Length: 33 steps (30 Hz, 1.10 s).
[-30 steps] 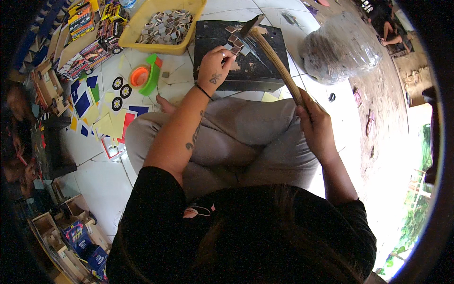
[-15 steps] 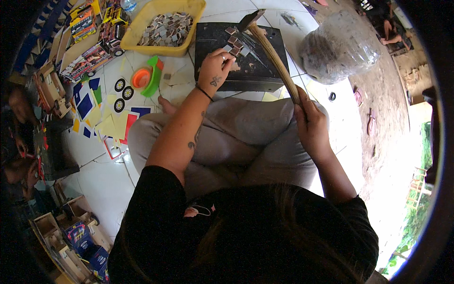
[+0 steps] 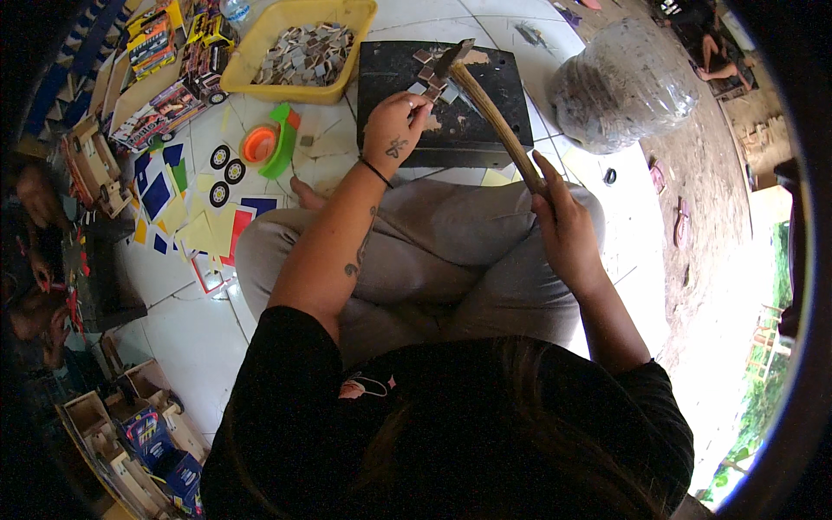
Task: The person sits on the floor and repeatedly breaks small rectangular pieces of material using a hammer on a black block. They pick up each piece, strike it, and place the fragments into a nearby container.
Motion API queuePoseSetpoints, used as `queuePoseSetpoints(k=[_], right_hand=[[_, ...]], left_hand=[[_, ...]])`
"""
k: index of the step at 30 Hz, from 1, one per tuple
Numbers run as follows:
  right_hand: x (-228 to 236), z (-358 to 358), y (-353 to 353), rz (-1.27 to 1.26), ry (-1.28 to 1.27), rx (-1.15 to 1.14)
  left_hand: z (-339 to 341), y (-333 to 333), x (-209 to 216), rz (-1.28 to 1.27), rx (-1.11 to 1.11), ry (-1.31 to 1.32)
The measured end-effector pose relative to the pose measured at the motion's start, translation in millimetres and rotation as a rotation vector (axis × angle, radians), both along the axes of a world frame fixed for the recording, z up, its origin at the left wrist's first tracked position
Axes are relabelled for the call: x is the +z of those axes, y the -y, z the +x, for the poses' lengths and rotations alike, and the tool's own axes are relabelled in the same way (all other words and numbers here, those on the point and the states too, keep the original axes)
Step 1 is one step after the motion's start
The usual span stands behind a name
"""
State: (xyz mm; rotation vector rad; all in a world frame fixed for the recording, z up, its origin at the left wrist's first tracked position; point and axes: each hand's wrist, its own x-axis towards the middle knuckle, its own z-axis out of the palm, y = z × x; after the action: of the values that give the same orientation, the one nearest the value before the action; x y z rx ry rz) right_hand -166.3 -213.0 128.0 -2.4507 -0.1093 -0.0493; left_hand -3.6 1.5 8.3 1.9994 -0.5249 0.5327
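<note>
My right hand [image 3: 568, 221] grips the lower end of a hammer's wooden handle, its index finger lying loosely along it. The hammer [image 3: 494, 108] slants to the upper left, its dark metal head low over small square pieces [image 3: 425, 76] in brown and grey. These lie on top of a black box [image 3: 481, 154] in front of my crossed legs. At the near edge of the pieces, my left hand [image 3: 397, 126] has thumb and fingers pinched together. Whatever is between its fingertips is too small to make out, close beside the hammer head.
A yellow tub [image 3: 368, 39] holds many similar square pieces. Left of the box are a green and orange plastic item [image 3: 279, 143], several small wheels [image 3: 220, 156], coloured paper cut-outs [image 3: 156, 192] and wooden toy trucks [image 3: 160, 113]. A plastic-wrapped bundle [image 3: 620, 91] sits right. Other people's hands [image 3: 56, 334] show far left.
The hammer head has come down and forward from above the box to the square pieces. My right hand's fingers have loosened on the handle. My left hand has hardly moved.
</note>
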Motion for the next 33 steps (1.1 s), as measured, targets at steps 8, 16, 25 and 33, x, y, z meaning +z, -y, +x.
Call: queuePoseSetpoints(k=[8, 16, 25, 33], right_hand=[[-7, -3, -4, -0.079, 0.065, 0.036], [-10, 1, 0, -0.030, 0.064, 0.018], [-15, 4, 3, -0.109, 0.007, 0.094], [-18, 8, 9, -0.084, 0.017, 0.113]], left_hand=[[2, -2, -6, 0.155, 0.069, 0.088], [0, 1, -11, 0.165, 0.109, 0.120], [0, 3, -10, 0.157, 0.112, 0.132], [0, 1, -7, 0.170, 0.085, 0.081]])
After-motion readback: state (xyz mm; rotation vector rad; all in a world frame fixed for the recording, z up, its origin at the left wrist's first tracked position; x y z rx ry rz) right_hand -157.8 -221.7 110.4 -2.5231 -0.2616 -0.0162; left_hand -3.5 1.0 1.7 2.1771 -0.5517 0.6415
